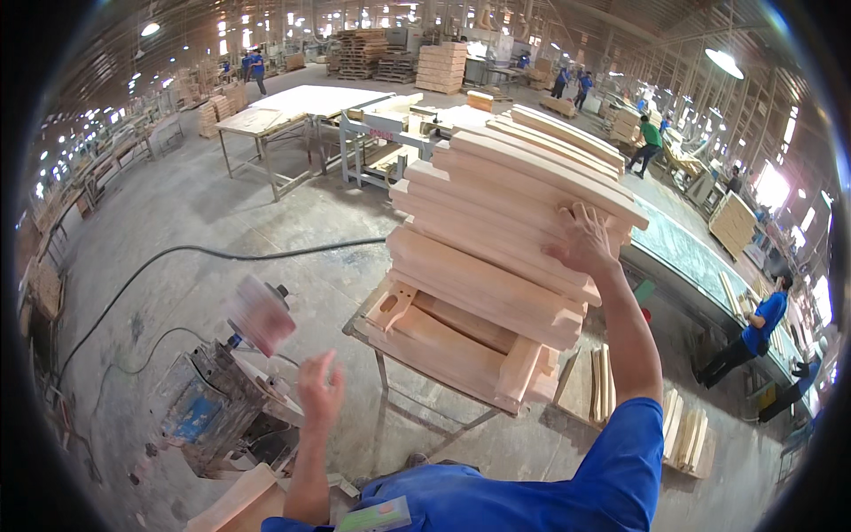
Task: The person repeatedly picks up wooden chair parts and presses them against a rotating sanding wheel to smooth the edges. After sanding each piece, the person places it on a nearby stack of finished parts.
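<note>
My right hand (585,241) lies on the upper boards of a tall stack of pale wooden pieces (487,257), its fingers spread over the wood. Nearer me, my left hand (320,388) is raised with nothing visible in it, fingers loosely bent and apart. Just beyond that hand is a sanding drum (262,316), reddish and smeared by motion, mounted on a worn machine (208,412) with a blue patch. Low in the stack, a shaped wooden part (391,305) with an oval slot shows. A thin-legged stand (384,372) carries the stack.
A black cable (257,257) curves over the floor. Curved wooden pieces (235,501) lie by the machine's base. Beyond the stack stand a table (266,120) and a grey-framed machine (381,146). A long green-topped bench (687,257) runs along the right, where a person in blue (767,319) stands.
</note>
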A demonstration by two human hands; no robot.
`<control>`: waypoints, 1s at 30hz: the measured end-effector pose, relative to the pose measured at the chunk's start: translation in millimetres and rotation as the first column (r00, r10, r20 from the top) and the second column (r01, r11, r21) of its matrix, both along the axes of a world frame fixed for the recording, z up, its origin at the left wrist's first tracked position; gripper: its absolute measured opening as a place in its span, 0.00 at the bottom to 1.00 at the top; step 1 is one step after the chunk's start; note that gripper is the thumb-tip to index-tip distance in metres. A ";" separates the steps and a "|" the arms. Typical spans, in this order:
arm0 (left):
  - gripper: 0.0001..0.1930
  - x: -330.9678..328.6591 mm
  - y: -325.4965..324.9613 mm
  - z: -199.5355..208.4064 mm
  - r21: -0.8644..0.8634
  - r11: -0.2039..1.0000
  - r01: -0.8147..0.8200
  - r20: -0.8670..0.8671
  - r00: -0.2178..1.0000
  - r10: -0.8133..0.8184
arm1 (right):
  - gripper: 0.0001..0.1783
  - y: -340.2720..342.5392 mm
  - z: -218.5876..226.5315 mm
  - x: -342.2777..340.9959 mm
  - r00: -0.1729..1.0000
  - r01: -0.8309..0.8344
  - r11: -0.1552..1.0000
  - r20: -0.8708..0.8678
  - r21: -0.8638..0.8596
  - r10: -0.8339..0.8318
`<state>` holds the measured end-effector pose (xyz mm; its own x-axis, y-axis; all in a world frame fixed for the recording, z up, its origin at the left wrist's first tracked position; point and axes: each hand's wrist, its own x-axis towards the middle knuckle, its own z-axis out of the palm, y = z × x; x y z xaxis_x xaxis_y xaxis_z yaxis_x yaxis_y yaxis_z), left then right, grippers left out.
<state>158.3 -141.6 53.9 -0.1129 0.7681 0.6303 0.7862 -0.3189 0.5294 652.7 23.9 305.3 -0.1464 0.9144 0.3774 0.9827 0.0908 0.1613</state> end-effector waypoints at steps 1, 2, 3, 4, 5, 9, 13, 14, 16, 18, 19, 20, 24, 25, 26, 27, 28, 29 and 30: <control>0.17 10.1 -0.4 -6.3 -0.015 0.999 0.044 0.019 0.999 -0.043 | 0.47 1.9 -1.5 -4.7 1.000 -0.009 1.000 0.005 0.007 0.009; 0.17 20.3 -1.2 -12.6 -0.028 0.996 0.090 0.042 0.995 -0.089 | 0.47 4.5 -1.1 -9.5 1.000 -0.015 1.000 0.012 0.016 0.015; 0.18 31.1 -1.4 -16.0 -0.040 0.987 0.154 0.066 0.986 -0.151 | 0.46 5.0 -3.3 -7.2 1.000 -0.028 1.000 0.011 0.012 0.028; 0.17 39.3 -1.4 -18.6 -0.088 0.977 0.193 0.100 0.978 -0.184 | 0.46 5.6 -4.5 -4.9 0.999 -0.039 0.999 0.010 0.010 0.039; 0.17 46.4 -1.2 -20.8 -0.133 0.963 0.234 0.136 0.967 -0.216 | 0.45 5.2 -5.6 -2.6 0.999 -0.049 0.999 0.010 0.010 0.049; 0.20 66.4 -4.9 -2.8 -0.219 0.933 0.285 0.497 0.856 -0.145 | 0.36 -27.3 2.6 -53.2 0.987 -0.092 0.964 -0.150 -0.250 0.055; 0.36 102.5 35.3 44.8 -0.050 0.842 0.537 0.834 0.486 -0.260 | 0.31 -47.9 -20.4 -86.2 0.779 -0.474 0.587 -0.623 -0.656 -0.067; 0.36 111.7 43.9 58.9 0.056 0.828 0.558 0.923 0.288 -0.257 | 0.28 -56.2 -32.3 -101.7 0.663 -0.624 0.459 -0.739 -0.633 -0.119; 0.33 119.7 59.3 67.6 0.183 0.894 0.410 0.979 0.008 -0.204 | 0.31 -71.7 -48.0 -146.2 0.623 -0.703 0.272 -0.754 -0.657 -0.210; 0.28 114.2 78.3 57.5 0.179 0.978 0.109 0.973 -0.164 -0.160 | 0.38 -79.2 -105.3 -175.1 0.442 -0.840 0.222 -0.862 -0.495 -0.248; 0.26 100.3 83.7 45.5 0.087 0.994 0.068 0.992 -0.095 -0.080 | 0.44 -84.6 -141.7 -185.5 0.468 -0.801 0.328 -0.866 -0.500 -0.178; 0.25 83.8 85.4 29.9 -0.010 1.000 0.010 1.000 -0.029 0.010 | 0.50 -92.3 -170.3 -199.1 0.495 -0.764 0.421 -0.863 -0.489 -0.105; 0.25 31.4 87.2 -18.4 -0.187 0.967 -0.174 0.978 0.064 0.200 | 0.63 -141.4 -207.0 -276.9 0.846 -0.500 0.589 -0.503 -0.634 0.178; 0.27 15.5 90.0 -22.5 -0.196 0.961 -0.193 0.970 0.105 0.219 | 0.65 -139.8 -227.2 -294.7 0.850 -0.484 0.614 -0.502 -0.624 0.160; 0.29 0.2 89.8 -27.2 -0.271 0.939 -0.211 0.923 0.219 0.315 | 0.66 -135.9 -244.1 -312.7 0.853 -0.467 0.636 -0.501 -0.614 0.142; 0.31 -14.7 88.9 -27.7 -0.340 0.911 -0.232 0.857 0.323 0.402 | 0.65 -129.6 -256.7 -329.3 0.823 -0.508 0.617 -0.551 -0.602 0.140; 0.33 -29.0 92.2 -24.1 -0.395 0.884 -0.251 0.776 0.424 0.467 | 0.65 -120.5 -265.5 -344.6 0.792 -0.541 0.608 -0.596 -0.581 0.135; 0.35 -46.1 97.1 -21.0 -0.323 0.849 -0.418 0.552 0.646 0.528 | 0.64 -110.9 -273.9 -359.5 0.759 -0.572 0.601 -0.639 -0.559 0.128; 0.37 -66.4 99.6 -15.5 -0.199 0.811 -0.550 0.256 0.769 0.585 | 0.64 -95.8 -276.4 -381.3 0.751 -0.578 0.585 -0.651 -0.568 0.111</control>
<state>91.9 -42.1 38.5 -0.7138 0.5643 0.4148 0.6089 0.2075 0.7656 271.3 -71.9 28.9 -0.5188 0.8223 -0.2340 0.7370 0.2915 -0.6098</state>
